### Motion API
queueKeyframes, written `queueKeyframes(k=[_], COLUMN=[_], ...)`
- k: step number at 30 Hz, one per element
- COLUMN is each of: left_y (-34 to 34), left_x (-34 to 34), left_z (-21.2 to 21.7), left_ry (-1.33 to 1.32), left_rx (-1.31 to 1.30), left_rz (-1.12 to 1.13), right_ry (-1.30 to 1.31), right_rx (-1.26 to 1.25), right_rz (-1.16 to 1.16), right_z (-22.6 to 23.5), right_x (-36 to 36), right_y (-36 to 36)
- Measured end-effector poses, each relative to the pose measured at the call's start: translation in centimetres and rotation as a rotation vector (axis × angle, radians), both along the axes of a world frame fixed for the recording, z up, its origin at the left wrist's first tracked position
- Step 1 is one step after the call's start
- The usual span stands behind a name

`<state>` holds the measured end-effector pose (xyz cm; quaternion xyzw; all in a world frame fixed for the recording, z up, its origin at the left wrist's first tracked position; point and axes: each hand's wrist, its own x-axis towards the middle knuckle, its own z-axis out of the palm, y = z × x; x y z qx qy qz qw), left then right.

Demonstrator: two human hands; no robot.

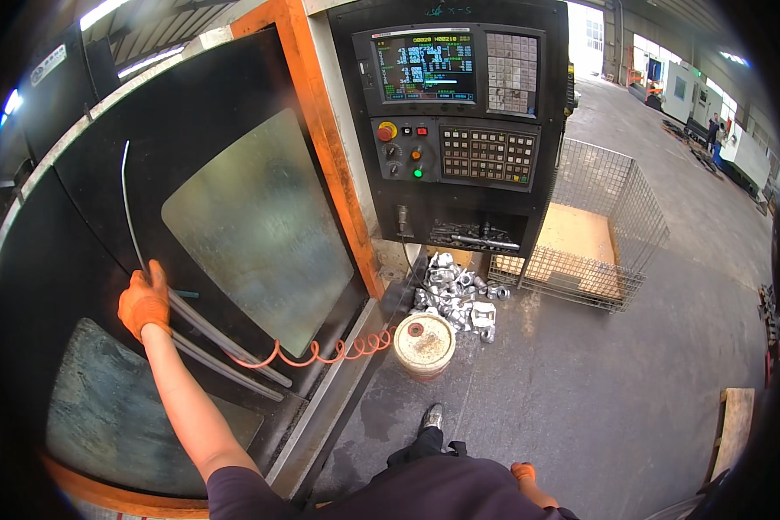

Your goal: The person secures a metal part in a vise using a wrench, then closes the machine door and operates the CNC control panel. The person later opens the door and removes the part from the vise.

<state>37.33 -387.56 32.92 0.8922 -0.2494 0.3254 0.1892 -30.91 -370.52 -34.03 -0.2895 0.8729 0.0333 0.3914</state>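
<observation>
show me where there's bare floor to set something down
Bare grey floor lies between the round off-white bucket and the pale wooden board, this side of the grey wire-mesh crate. It's crowded behind the bucket, where shiny metal parts lie heaped.

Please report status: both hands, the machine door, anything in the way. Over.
Left grip at thin bent tube, beside grey door handles. Right grip low beside body, hold unclear. Coiled orange hose crosses machine door's edge.

On the dark grey floor (537,373) we see a round cream lidded bucket (424,347) beside a heap of silvery metal parts (451,299), a rectangular wire-mesh crate (637,217) beyond, and, far right, a flat pale wooden piece (733,431).
</observation>
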Motion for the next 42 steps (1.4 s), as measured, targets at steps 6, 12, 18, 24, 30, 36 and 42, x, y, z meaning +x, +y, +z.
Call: queueKeyframes(k=[6,12,18,24,30,36,42], left_y=[0.0,0.0,-0.2,-0.5,-0.5,-0.1,-0.3], left_x=[0.0,0.2,0.1,0.4,0.5,0.3,0.2], left_z=[-0.1,0.0,0.0,-0.5,-0.4,-0.2,-0.1], left_ry=[-0.003,0.014,0.015,-0.006,0.013,-0.002,0.028], left_rx=[0.013,0.027,0.029,0.01,0.003,-0.004,0.014], left_rz=[-0.003,-0.003,0.0,-0.013,-0.01,-0.003,-0.01], right_ry=[-0.004,-0.032,-0.012,-0.022,-0.021,-0.03,-0.03], right_rx=[-0.009,-0.022,-0.028,-0.038,-0.03,0.001,0.004], right_rz=[-0.035,0.032,0.182,0.219,0.186,-0.004,-0.099], right_z=[-0.9,-1.9,-7.7,-9.7,-7.9,-2.4,2.6], right_x=[-0.3,-0.7,-2.7,-3.6,-3.1,-0.6,0.4], right_y=[0.3,0.5,1.7,2.1,1.7,0.5,-0.2])
